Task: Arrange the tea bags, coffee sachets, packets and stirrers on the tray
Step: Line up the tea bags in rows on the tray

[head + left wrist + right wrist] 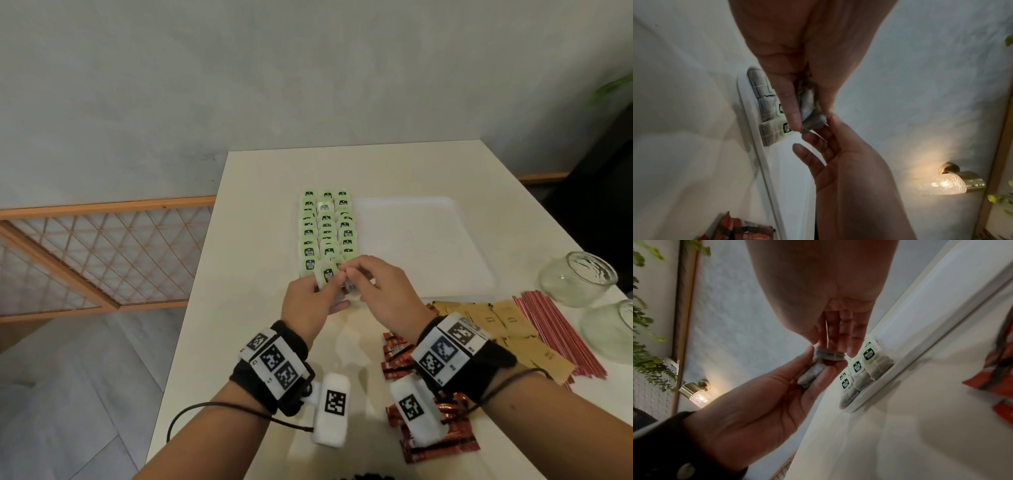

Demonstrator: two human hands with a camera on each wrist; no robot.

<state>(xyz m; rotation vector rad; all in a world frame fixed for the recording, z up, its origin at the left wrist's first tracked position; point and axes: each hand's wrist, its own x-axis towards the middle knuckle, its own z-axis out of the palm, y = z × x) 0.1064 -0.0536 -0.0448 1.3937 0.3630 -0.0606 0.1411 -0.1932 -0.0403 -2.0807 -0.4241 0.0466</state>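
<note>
White tray (424,240) on the table (260,212): three rows of green-tagged tea bags (327,228) fill its left side; two glass jars (579,277) stand to its right, contents not discernible. Above the tray's near-left corner, the left hand (308,308) grips a small bunch of tea bags (809,105) while the right hand (383,294) pinches one tea bag (828,354) off it. Red coffee sachets (442,431), brown packets (507,325) and red stirrers (555,329) lie on the table, partly hidden by the wrists.

My tray (445,219): smooth white plastic, matt. Tea bags (327,229): grey porous paper, pale green card tags. Red sachets (442,442) glossy foil. Brown packets (507,318) matt paper. My jars (579,277): clear glass.
</note>
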